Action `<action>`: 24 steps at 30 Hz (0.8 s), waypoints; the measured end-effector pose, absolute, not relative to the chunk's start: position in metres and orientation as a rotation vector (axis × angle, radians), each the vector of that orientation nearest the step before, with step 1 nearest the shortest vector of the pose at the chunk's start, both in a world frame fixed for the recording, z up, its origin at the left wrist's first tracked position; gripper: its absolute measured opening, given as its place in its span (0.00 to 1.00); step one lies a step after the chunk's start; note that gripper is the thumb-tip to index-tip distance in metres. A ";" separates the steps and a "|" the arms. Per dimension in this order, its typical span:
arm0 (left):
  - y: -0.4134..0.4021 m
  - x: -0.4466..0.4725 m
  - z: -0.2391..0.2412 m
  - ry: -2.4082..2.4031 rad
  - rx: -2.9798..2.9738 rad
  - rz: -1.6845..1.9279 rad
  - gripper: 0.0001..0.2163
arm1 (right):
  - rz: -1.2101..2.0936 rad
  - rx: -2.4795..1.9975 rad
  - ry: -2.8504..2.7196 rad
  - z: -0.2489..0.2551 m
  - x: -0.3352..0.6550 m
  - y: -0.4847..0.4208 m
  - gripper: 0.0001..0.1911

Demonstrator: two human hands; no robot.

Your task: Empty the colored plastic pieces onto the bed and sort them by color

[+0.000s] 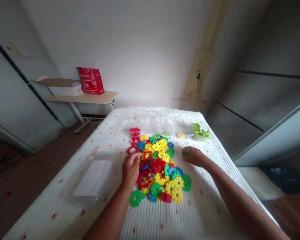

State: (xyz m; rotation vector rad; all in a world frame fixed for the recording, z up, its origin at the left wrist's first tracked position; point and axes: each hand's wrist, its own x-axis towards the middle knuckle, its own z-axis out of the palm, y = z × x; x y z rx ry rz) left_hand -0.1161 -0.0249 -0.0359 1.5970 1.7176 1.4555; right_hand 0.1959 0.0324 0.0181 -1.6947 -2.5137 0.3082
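Observation:
A pile of plastic snowflake discs (pixel 160 166) in yellow, red, green and blue lies on the white dotted bed cover (pixel 197 213). My left hand (pixel 130 166) rests curled at the pile's left edge, fingertips on red pieces. My right hand (pixel 193 156) sits to the right of the pile, its fingers pinched on a green disc (pixel 185 154). Beyond the pile stand clear sorting trays (pixel 165 126): one holds red pieces (pixel 134 131), one a yellow disc (pixel 180 135), one light green pieces (pixel 199 131).
A clear plastic lid or box (pixel 95 178) lies at the left of the bed. A side table (pixel 83 97) with a red bag (pixel 90 80) and a cardboard box (pixel 61 85) stands by the back wall. Cabinet panels flank both sides.

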 end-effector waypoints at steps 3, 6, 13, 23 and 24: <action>-0.024 -0.116 -0.036 1.710 1.594 1.461 0.12 | 0.684 -1.509 -2.351 0.023 0.211 0.013 0.08; -0.024 -0.115 -0.036 1.706 1.583 1.459 0.12 | 0.844 -1.351 -2.264 0.028 0.215 -0.018 0.13; -0.025 -0.114 -0.035 1.715 1.578 1.445 0.12 | 0.438 -1.306 -2.521 0.024 0.188 -0.084 0.15; -0.025 -0.116 -0.036 1.703 1.586 1.455 0.12 | 0.070 -1.193 -2.641 0.018 0.174 -0.094 0.16; -0.025 -0.116 -0.036 1.704 1.588 1.456 0.12 | 0.096 -1.181 -2.625 0.017 0.176 -0.094 0.17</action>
